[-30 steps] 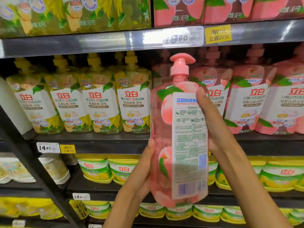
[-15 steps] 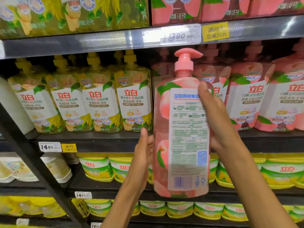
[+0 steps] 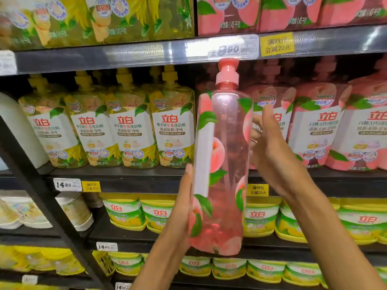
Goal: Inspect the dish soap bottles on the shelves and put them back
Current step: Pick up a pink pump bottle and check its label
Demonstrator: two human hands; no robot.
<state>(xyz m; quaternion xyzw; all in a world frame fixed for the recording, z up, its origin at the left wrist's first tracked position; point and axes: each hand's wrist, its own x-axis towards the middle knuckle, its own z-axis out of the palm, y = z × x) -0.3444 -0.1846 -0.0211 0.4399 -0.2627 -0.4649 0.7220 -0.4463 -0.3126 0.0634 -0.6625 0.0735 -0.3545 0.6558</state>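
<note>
A pink peach-print dish soap bottle (image 3: 224, 164) with a pink pump top is upright in front of the middle shelf, its narrow side towards me. My left hand (image 3: 180, 206) holds its lower left side, thumb lying up the front edge and fingers hidden behind. My right hand (image 3: 272, 151) is at the bottle's upper right side, its fingers loosely spread and touching the edge. Behind it, more pink peach bottles (image 3: 318, 130) stand in a row on the same shelf.
Yellow-green soap bottles (image 3: 134, 126) fill the middle shelf to the left. The shelf edge (image 3: 146, 53) above, with price tags, sits just over the pump. Green and yellow tubs (image 3: 125, 212) line the lower shelves. A black upright (image 3: 41, 195) slants at the left.
The bottle has been lifted and turned from its back label to its narrow side. My left hand slid up its left side. My right hand loosened from gripping to touching the right edge.
</note>
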